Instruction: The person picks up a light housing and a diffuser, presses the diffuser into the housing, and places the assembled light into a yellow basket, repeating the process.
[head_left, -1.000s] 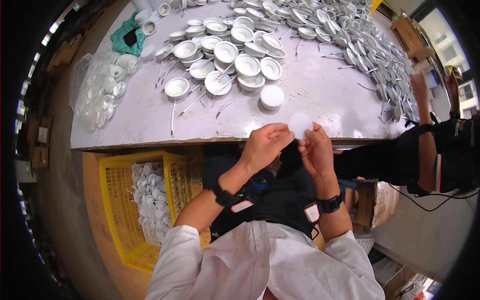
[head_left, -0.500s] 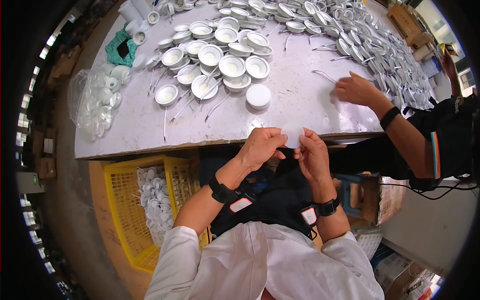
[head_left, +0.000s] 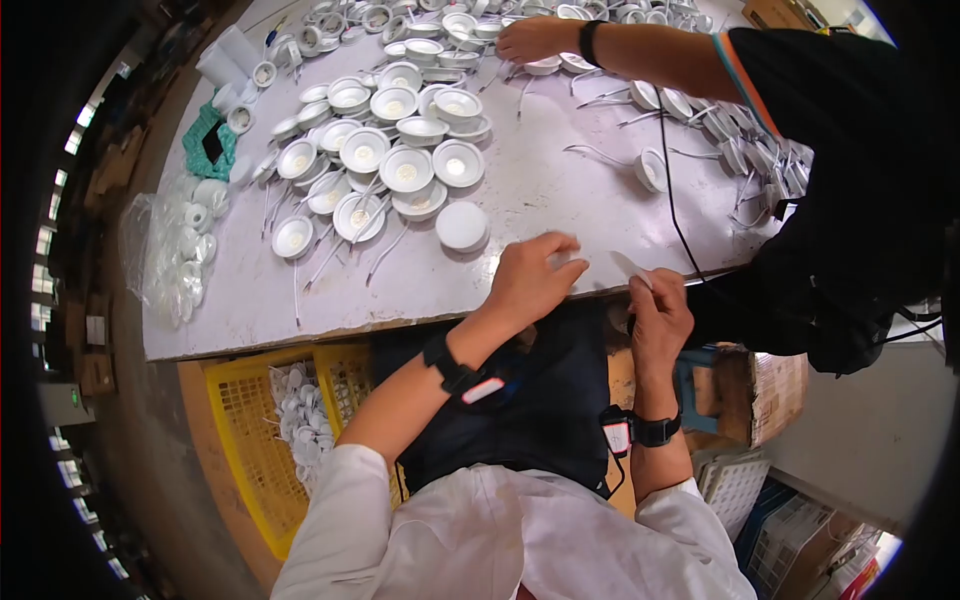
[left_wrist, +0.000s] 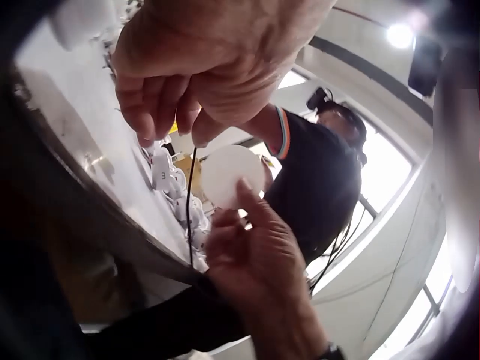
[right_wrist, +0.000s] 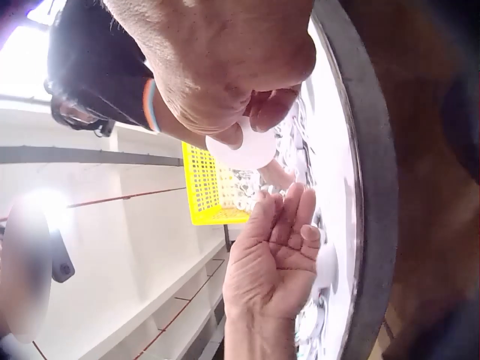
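Observation:
A thin round white disc (head_left: 630, 268) is pinched at its edge between the thumb and fingers of my right hand (head_left: 660, 315), over the table's front edge. The left wrist view shows the disc (left_wrist: 231, 178) nearly face on, the thumb lying on it. My left hand (head_left: 530, 282) is apart from it, to the left, thumb and fingers spread. In the right wrist view the left hand (right_wrist: 270, 262) shows its palm, fingers slightly bent and nothing gripped. Beyond the left hand, a white-covered round lamp (head_left: 462, 227) rests on the table, in front of several uncovered downlights (head_left: 407, 170) with wires.
Another person's arm (head_left: 650, 55) reaches across the table's right side, and a black cable (head_left: 672, 200) hangs there. One downlight (head_left: 652, 170) lies apart. Clear plastic bags (head_left: 160, 255) are at left. A yellow crate (head_left: 240, 420) of white parts stands below the table.
My left hand has let go of the disc and moved away to the left; the right keeps it, now tilted. The other person's arm has swung across to the far lamps. The head view has shifted.

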